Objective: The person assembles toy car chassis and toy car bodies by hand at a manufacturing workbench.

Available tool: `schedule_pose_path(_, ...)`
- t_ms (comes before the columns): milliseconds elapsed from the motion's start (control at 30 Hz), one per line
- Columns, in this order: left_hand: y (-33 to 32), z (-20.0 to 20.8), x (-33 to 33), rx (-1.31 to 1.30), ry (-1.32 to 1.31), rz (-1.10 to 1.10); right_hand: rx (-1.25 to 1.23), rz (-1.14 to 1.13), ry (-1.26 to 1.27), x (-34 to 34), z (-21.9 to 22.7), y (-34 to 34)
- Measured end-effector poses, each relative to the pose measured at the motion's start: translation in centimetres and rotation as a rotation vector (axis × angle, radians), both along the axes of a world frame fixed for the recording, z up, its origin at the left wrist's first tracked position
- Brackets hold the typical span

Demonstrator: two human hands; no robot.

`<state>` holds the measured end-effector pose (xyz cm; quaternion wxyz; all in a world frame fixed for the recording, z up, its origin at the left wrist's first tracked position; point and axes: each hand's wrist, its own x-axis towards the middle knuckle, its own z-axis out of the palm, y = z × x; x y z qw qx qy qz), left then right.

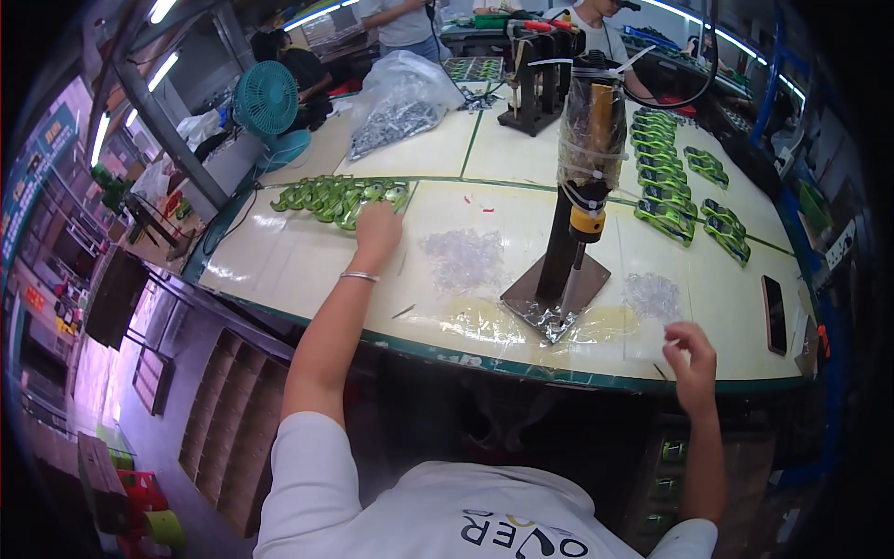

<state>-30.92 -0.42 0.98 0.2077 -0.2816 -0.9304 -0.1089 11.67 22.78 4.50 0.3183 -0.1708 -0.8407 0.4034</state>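
Note:
My left hand reaches to the right end of a row of glossy green plastic parts, shaped like small toy car shells. Its fingers are closed on the end part, which the hand partly covers. Over the near right of the table, my right hand has its fingers curled and the thumb close to them; anything pinched there is too small to make out. Just beyond it lies a small heap of clear plastic bits. A larger heap of clear bits spreads right of my left hand.
Between my hands stands a screwdriver-like tool upright on a dark metal base. More green parts line the right side, near a phone. A bag of grey pieces and a fan sit farther back. People work beyond.

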Motion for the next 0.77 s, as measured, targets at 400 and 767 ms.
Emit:
schedule_pose_path(400, -4.1, 4.3, 15.6, 1.102, -0.995, -0.344, -0.7, 0.617, -0.048, -4.2, -3.0, -13.9)
schedule_pose_path(767, -6.6, 5.1, 21.4, -0.068, -1.506, -1.168, -1.533, 0.649, 0.053, -7.4, -6.6, -18.0)
